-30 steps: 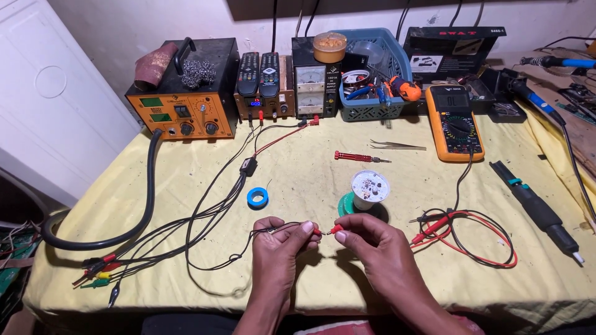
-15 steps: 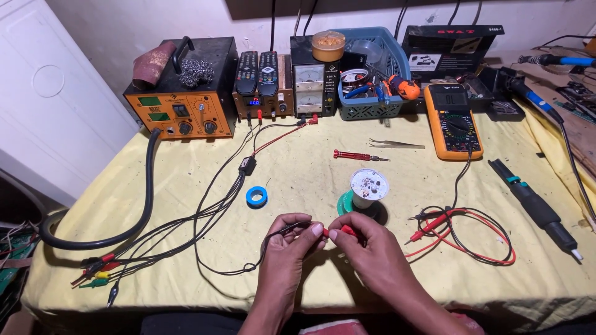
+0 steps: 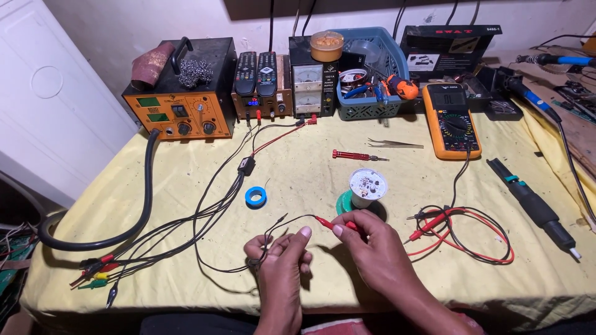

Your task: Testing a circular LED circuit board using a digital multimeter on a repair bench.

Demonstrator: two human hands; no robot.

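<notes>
right hand hides the red probe's rear end.

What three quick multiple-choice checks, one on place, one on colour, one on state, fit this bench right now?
1. Where is the tape roll?
A. in the basket
B. on the cloth, left of the bulb
C. on the multimeter

2. What colour is the probe in the right hand?
A. red
B. blue
C. white

3. How is the screwdriver?
A. held
B. upright
C. lying untouched

Key: 1 B, it lies on the yellow cloth left of the bulb; 2 A, its tip is red; 3 C, it lies apart from both hands.
</notes>
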